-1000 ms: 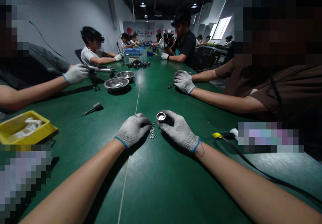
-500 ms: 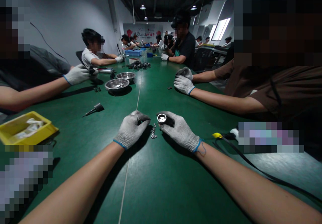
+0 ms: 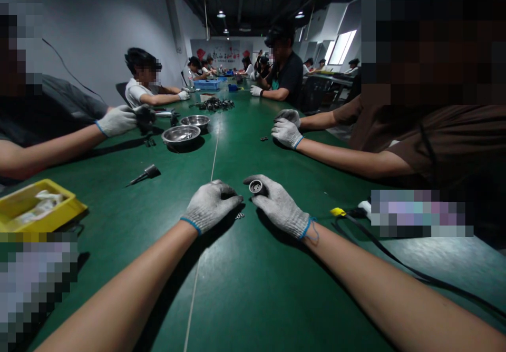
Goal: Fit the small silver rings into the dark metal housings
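Both my hands wear grey knit gloves and rest on the green table (image 3: 245, 289). My right hand (image 3: 279, 204) is closed round a small round metal part (image 3: 256, 187) whose open end faces up. My left hand (image 3: 211, 203) lies beside it with fingers curled and pinched together over a little pile of small dark washers (image 3: 239, 215). Most of that pile is hidden under its fingertips. What the pinch holds is too small to make out.
Two steel bowls (image 3: 181, 134) stand further up the table. A dark pointed tool (image 3: 144, 174) lies to the left, and a yellow tray (image 3: 39, 207) at the left edge. A black cable (image 3: 395, 260) with a yellow plug runs at right. Other gloved workers sit along both sides.
My left hand has moved right and down onto the washers, covering most of them. My right hand has tilted the metal part slightly; the view has shifted a little.
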A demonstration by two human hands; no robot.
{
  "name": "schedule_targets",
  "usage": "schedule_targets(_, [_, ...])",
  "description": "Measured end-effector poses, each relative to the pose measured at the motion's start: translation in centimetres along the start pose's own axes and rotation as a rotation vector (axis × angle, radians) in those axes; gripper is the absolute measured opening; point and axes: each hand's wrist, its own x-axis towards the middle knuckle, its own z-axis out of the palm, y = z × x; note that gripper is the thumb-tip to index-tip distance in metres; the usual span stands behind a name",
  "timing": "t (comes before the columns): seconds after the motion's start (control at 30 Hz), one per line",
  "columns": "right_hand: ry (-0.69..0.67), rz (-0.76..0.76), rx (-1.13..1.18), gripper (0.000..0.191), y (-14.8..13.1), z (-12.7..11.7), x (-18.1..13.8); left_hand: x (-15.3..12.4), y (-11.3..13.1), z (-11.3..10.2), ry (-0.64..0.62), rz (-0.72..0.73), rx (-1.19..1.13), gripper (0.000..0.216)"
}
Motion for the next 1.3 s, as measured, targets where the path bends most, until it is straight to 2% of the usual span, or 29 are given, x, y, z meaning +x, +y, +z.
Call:
schedule_targets(0.13, [0.003,-0.009,-0.030,0.042,0.1,0.2,-0.1,0.4,0.0,0.2,0.005,-0.042,0.010,0.022])
schedule_targets(0.33, [0.020,-0.019,-0.056,0.042,0.2,0.2,-0.1,0.1,-0.2,0.0,0.051,-0.030,-0.039,0.025])
schedule_targets(0.53, [0.032,-0.007,-0.066,0.041,0.1,0.1,-0.1,-0.6,-0.5,-1.2,-0.088,0.077,-0.109,0.025])
schedule_targets(0.7, [0.033,-0.007,-0.055,0.041,0.0,0.1,-0.1,-0.9,-0.9,-1.7,-0.137,0.082,-0.112,0.021])
schedule_targets(0.97, [0.034,-0.006,-0.064,0.041,0.1,0.2,-0.1,-1.0,-0.9,-0.8,-0.080,0.126,-0.054,0.019])
schedule_targets(1.3, [0.030,-0.017,-0.048,0.041,0.0,0.2,-0.2,-1.0,-1.0,-1.1,-0.091,0.128,-0.050,0.021])
